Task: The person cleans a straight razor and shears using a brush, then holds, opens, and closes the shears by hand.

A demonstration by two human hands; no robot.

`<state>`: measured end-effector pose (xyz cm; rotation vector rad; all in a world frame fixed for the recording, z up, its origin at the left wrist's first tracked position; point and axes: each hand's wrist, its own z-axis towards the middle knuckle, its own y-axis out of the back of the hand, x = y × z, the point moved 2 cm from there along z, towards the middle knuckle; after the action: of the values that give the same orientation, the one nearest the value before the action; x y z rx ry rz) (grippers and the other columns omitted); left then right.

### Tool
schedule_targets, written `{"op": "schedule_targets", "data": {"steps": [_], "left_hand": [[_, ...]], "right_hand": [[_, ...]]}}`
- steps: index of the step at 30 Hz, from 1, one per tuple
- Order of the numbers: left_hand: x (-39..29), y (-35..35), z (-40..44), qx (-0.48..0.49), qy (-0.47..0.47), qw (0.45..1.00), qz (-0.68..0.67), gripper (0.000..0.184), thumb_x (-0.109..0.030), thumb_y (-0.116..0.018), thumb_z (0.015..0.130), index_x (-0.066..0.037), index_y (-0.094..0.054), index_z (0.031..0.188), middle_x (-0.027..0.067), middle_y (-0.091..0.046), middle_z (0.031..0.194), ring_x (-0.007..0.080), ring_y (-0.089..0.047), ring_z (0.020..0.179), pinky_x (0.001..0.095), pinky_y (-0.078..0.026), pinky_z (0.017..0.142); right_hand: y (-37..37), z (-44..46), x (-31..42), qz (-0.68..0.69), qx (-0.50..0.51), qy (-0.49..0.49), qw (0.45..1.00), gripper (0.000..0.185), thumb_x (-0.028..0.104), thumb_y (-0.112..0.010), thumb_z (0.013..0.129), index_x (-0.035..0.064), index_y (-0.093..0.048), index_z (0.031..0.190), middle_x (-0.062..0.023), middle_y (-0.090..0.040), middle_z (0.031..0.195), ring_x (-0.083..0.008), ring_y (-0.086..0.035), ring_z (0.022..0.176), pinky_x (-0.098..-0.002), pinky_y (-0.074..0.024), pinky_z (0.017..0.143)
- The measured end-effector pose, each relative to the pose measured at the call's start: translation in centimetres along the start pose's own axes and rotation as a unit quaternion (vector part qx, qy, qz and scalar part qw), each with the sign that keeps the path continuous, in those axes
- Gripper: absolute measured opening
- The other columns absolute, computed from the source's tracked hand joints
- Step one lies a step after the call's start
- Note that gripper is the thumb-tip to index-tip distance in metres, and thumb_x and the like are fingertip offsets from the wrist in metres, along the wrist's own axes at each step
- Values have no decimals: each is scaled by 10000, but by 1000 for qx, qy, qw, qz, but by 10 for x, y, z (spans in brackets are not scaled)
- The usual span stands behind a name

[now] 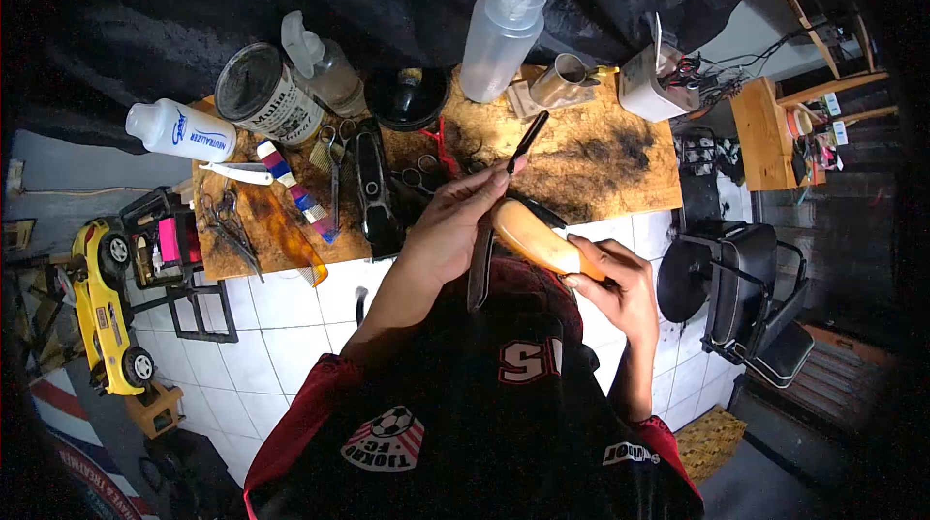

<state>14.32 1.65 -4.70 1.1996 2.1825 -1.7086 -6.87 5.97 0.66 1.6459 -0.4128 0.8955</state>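
My left hand (pixel 448 229) pinches a slim dark tool that looks like a straight razor (pixel 529 137). One end points up and away over the table, and a long dark strip hangs below the fingers. Closed around one end of a curved orange-yellow brush (pixel 536 237) is my right hand (pixel 622 287). Dark bristles seem to show along the brush's far side. The brush's other end is close to my left fingers; whether they touch, I cannot tell. Left of my left hand lie black hair clippers (pixel 376 189) and scissors (pixel 336 157).
The worn wooden table (pixel 581 123) has dark hair clippings on it. A white neutralizer bottle (pixel 184 130), a labelled tub (pixel 262 98), a spray bottle (pixel 334 74) and a clear bottle (pixel 499 45) stand along its back. An amber comb (pixel 300 251) lies left; a black chair (pixel 751 278) stands right.
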Motion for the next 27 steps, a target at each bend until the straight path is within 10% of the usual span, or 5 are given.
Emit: {"op": "schedule_targets", "data": {"steps": [8, 11, 16, 19, 27], "left_hand": [[-5, 16, 6, 15, -3, 997, -72, 348, -234, -515, 957, -96, -504, 1277, 0, -505, 827, 93, -485, 730, 195, -428, 638], [-8, -4, 2, -100, -6, 994, -52, 356, -220, -507, 962, -89, -477, 1291, 21, -506, 867, 107, -477, 728, 231, -441, 641], [11, 13, 7, 71, -40, 988, -128, 383, -188, -461, 976, -55, -434, 1335, 57, -556, 998, 163, -543, 896, 281, -461, 807], [19, -1, 10, -53, -36, 994, -83, 396, -180, -455, 975, -43, -430, 1346, 86, -565, 1057, 201, -544, 988, 339, -459, 879], [11, -2, 12, -25, -111, 991, -69, 353, -47, -566, 907, -11, -505, 1253, 107, -598, 1078, 209, -599, 1000, 402, -490, 955]], "right_hand": [[0, -23, -16, 46, 230, 14, 972, 449, 291, -801, 710, 146, -679, 1116, -91, -712, 884, -155, -681, 663, -250, -529, 670], [12, -21, -23, 217, 168, 2, 962, 467, 165, -816, 689, -9, -657, 1092, -138, -692, 907, -155, -657, 794, -274, -514, 713], [1, -13, -18, 212, -85, -36, 973, 399, 84, -696, 801, -57, -591, 1159, -84, -642, 902, -131, -578, 813, -262, -465, 739], [-9, -14, -22, 145, -88, -14, 985, 402, 85, -701, 793, -47, -595, 1159, -96, -635, 868, -138, -573, 775, -261, -459, 709], [30, -42, -22, 57, 71, -23, 996, 412, 97, -775, 657, -41, -660, 1027, -138, -662, 768, -204, -630, 701, -286, -478, 634]]}}
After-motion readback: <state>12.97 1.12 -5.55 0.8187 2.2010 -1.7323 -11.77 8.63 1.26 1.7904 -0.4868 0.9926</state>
